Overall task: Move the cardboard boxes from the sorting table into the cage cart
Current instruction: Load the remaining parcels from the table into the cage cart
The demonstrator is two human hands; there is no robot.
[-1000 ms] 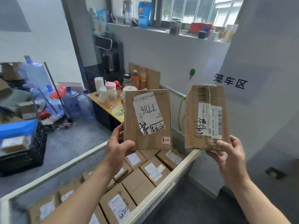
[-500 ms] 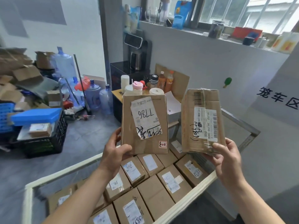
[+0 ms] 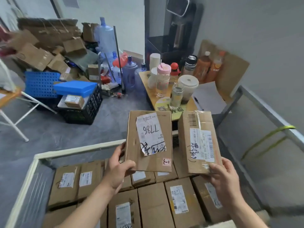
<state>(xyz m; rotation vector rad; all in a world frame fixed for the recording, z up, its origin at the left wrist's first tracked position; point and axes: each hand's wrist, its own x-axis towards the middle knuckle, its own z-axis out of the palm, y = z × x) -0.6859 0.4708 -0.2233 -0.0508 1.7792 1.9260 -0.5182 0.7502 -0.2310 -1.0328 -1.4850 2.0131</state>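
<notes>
Single head-worn view, forward and down, close over the cage cart (image 3: 35,163).

A grey floor (image 3: 49,129) is bounded by pale walls (image 3: 246,30). Scrap cardboard (image 3: 41,46) is heaped in the far corner beside water jugs (image 3: 105,35); a small wooden tabletop (image 3: 144,83), crowded with bottles (image 3: 204,66), is set before a black dispenser (image 3: 177,30).

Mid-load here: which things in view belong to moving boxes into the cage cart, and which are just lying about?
Job: left hand gripping 7786 box; right hand gripping barcoded box; cage cart; packed boxes inside it.
Lying about: pink-lidded bottle, water jug, blue crate, black crate, scrap cardboard pile.
</notes>
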